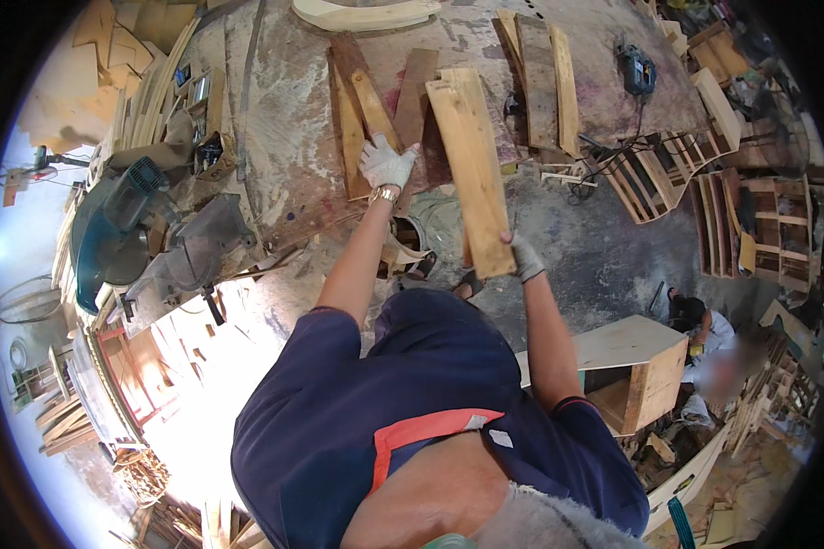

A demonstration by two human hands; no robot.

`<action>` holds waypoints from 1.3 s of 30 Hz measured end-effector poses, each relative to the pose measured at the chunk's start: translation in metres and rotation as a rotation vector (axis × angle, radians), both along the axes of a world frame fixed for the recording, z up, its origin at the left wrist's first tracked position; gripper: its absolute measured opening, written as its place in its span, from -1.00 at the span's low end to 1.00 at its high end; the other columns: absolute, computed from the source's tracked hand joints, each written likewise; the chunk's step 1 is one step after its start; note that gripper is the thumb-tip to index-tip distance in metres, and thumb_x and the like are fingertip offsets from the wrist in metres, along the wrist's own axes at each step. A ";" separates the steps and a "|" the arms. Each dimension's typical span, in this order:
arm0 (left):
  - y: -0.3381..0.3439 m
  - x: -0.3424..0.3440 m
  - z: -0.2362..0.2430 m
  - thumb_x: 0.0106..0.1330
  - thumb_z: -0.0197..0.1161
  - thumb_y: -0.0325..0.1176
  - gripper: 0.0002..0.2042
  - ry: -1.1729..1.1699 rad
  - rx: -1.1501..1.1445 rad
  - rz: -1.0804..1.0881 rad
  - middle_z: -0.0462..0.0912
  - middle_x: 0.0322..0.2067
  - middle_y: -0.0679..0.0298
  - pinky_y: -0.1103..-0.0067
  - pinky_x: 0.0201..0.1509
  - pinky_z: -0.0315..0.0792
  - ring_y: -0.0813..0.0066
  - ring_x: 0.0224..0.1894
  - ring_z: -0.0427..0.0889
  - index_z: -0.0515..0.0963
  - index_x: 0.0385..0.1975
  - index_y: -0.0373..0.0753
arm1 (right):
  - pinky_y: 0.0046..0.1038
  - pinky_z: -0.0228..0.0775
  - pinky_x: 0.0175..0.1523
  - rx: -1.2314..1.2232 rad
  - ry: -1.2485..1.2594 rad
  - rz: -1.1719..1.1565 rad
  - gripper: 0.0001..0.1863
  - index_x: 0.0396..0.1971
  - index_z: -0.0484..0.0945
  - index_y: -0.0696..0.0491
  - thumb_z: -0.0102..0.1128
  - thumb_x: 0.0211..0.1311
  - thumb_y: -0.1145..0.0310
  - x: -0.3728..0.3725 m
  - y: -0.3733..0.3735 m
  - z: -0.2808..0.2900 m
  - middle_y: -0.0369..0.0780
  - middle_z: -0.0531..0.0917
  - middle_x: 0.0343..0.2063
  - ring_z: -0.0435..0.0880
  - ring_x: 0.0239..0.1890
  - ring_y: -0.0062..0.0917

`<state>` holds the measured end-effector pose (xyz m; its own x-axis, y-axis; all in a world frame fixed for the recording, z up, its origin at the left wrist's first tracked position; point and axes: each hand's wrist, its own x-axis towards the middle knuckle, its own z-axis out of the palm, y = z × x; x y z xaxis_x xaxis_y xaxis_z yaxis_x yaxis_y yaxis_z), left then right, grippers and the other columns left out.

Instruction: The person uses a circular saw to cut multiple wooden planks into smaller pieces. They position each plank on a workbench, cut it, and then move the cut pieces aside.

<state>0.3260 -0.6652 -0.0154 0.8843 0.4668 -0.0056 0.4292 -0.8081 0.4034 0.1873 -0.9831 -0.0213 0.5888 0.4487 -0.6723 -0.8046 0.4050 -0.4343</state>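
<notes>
My right hand point(525, 258), in a pale fingerless glove, grips the near end of a wide light-brown wooden plank point(471, 165). That plank reaches over the near edge of the workbench, its far end above the bench top. My left hand point(387, 163), gloved too and with a metal watch at the wrist, lies with fingers apart over narrow wooden boards. Under and beyond its fingers are a yellowish board point(350, 137) and a knotted board point(373, 105). A darker brown board point(417, 87) is beside its thumb.
Several more boards point(542, 87) and a power tool point(636, 69) with a cable lie on the workbench point(288, 119). A green miter saw point(110, 233) stands at left. A wooden cabinet point(655, 384) is at lower right, near another person point(705, 334) low down. Slatted wooden frames point(645, 183) stand at right.
</notes>
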 end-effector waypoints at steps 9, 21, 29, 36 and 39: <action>-0.004 -0.056 0.013 -0.01 0.52 0.02 0.05 -0.001 -0.148 -0.165 0.40 0.14 -0.16 0.13 0.22 0.41 -0.18 0.13 0.46 0.13 0.50 -0.20 | -0.37 0.64 -0.07 -0.293 -0.184 -0.019 -0.54 0.08 0.57 0.26 0.39 0.25 0.34 -0.024 0.049 -0.034 -0.17 0.74 -0.16 0.76 -0.19 -0.41; -0.008 -0.079 0.014 0.03 0.52 0.10 0.12 0.358 -0.018 -0.300 0.40 0.17 -0.19 0.16 0.18 0.45 -0.16 0.22 0.44 0.03 0.57 -0.16 | -0.21 0.58 -0.14 -1.210 -0.557 0.141 -0.61 -0.15 0.71 0.18 0.34 0.13 0.20 0.036 0.089 0.024 -0.01 0.78 -0.37 0.81 -0.27 -0.17; -0.001 -0.128 0.037 0.30 0.47 -0.14 0.03 0.266 -1.210 -0.296 0.54 0.18 -0.01 0.47 0.27 0.45 0.39 0.11 0.59 -0.11 0.56 -0.45 | -0.09 0.54 0.00 -1.231 -0.618 0.327 -0.45 -0.08 0.66 0.19 0.34 0.16 -0.01 0.000 0.113 0.026 0.14 0.73 -0.25 0.72 -0.10 0.07; -0.017 -0.146 -0.020 0.42 0.32 -0.07 -0.18 0.126 -1.091 -0.534 0.41 0.37 0.04 0.47 0.34 0.31 0.34 0.26 0.43 0.10 0.53 -0.34 | -0.16 0.61 -0.03 -1.119 -0.489 0.268 -0.20 0.00 0.56 0.21 0.51 0.04 -0.21 0.045 0.115 0.049 0.04 0.76 -0.18 0.79 -0.11 -0.15; 0.021 -0.127 -0.018 0.41 0.29 -0.03 -0.35 0.341 -1.297 -0.295 0.41 0.36 0.06 0.38 0.27 0.39 0.19 0.28 0.43 0.34 0.34 -0.34 | -0.18 0.62 0.00 -1.121 -0.482 0.238 -0.16 0.06 0.43 0.20 0.61 -0.04 -0.08 0.035 0.126 0.054 0.06 0.73 -0.10 0.78 -0.09 -0.13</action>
<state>0.1987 -0.6441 -0.0335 0.8160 -0.2433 -0.5243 0.5377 -0.0135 0.8430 0.2223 -0.8570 0.0331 0.8648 -0.1035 -0.4912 -0.4692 -0.5145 -0.7177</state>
